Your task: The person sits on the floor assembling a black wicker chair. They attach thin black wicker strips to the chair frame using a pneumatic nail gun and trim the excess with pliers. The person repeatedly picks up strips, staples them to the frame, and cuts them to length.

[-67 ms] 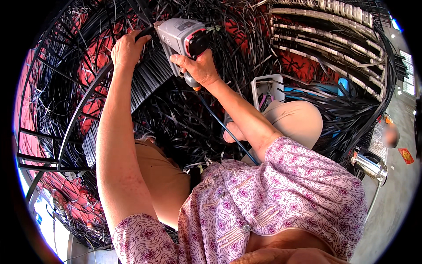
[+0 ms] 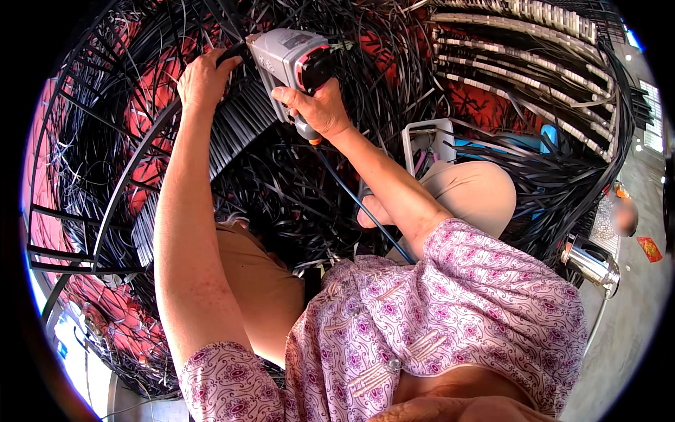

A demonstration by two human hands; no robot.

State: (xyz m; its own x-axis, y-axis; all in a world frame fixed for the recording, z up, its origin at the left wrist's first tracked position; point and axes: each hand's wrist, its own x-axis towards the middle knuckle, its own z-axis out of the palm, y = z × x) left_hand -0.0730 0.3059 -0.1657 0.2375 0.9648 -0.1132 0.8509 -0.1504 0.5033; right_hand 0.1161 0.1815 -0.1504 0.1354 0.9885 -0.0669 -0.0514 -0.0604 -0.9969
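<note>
My right hand (image 2: 320, 109) is wrapped round the handle of a grey pneumatic staple gun (image 2: 281, 53) with a black and red cap. A dark blue air hose (image 2: 344, 188) runs from the base of its handle down toward my lap. The gun's nose points up and left, at a black frame bar (image 2: 230, 53). My left hand (image 2: 202, 81) is closed on that bar, close beside the nose. Exactly where the nose meets the bar is hard to make out. Below my left hand, a band of black strips woven side by side (image 2: 242, 126) slants across the dark frame (image 2: 116, 193).
Loose black strips (image 2: 281, 204) lie tangled all around, over red material (image 2: 151, 91). At the right are a light grey plastic crate (image 2: 429, 126), bundled black and white strips (image 2: 520, 60) and a shiny metal lamp-like fixture (image 2: 590, 264). My bent knee (image 2: 478, 190) is beside the crate.
</note>
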